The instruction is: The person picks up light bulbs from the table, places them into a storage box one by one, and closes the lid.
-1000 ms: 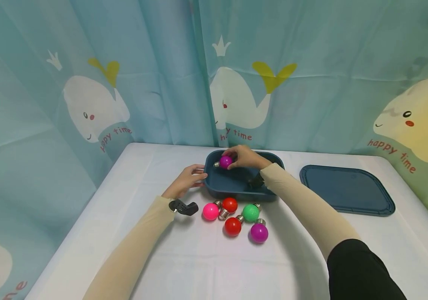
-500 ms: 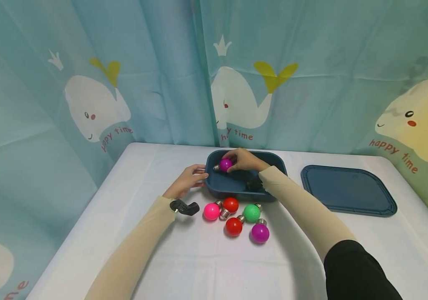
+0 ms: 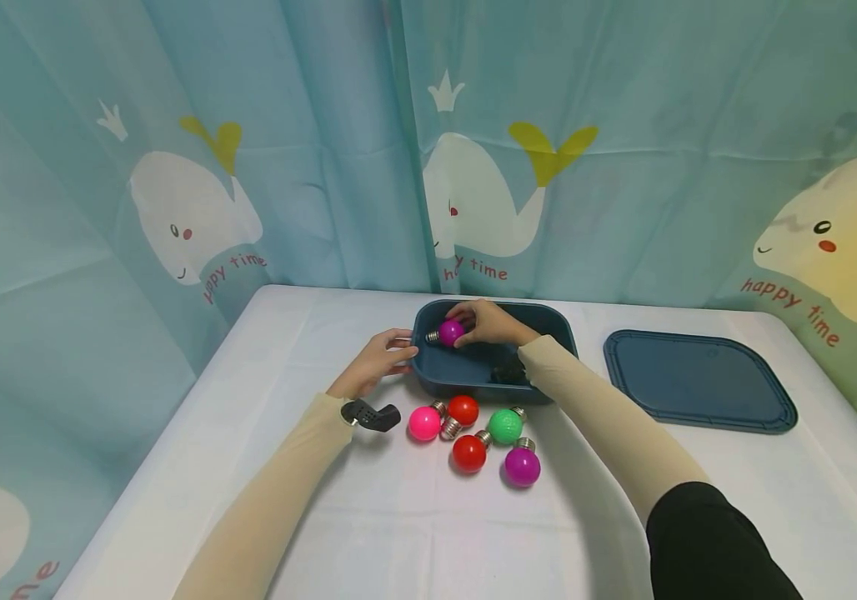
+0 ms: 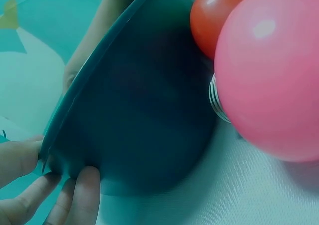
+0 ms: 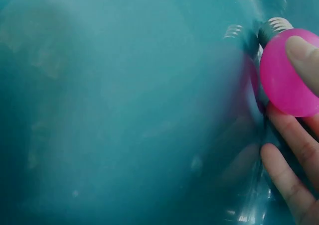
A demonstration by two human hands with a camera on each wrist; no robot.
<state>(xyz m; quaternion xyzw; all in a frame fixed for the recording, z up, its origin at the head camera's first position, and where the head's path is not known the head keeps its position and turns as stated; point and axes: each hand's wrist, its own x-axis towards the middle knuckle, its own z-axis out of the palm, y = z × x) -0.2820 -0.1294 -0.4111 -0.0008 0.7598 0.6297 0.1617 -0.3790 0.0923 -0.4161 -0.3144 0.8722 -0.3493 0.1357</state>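
Observation:
In the head view my right hand (image 3: 490,322) reaches into a dark blue box (image 3: 466,389) and grips a purple light bulb (image 3: 450,333) by its globe. The bulb lies sideways, its metal screw base (image 5: 279,24) pointing left in the head view. Bulb and fingertips are close beside the box's inner wall in the right wrist view. My left hand (image 3: 376,362) holds the box's left end; one digit goes behind the rim while other fingers (image 4: 85,190) press the outer wall. Before the box lie a pink bulb (image 3: 424,423), two red bulbs (image 3: 463,410), a green bulb (image 3: 506,426) and another purple bulb (image 3: 522,467).
A flat dark blue lid (image 3: 699,379) lies right of the box. White cloth (image 3: 368,517) covers the table. A blue-green curtain (image 3: 353,167) with printed whales hangs behind it.
My right hand has lowered slightly with the purple bulb inside the box. The left hand stays at the box's end, and the bulbs in front have kept their places.

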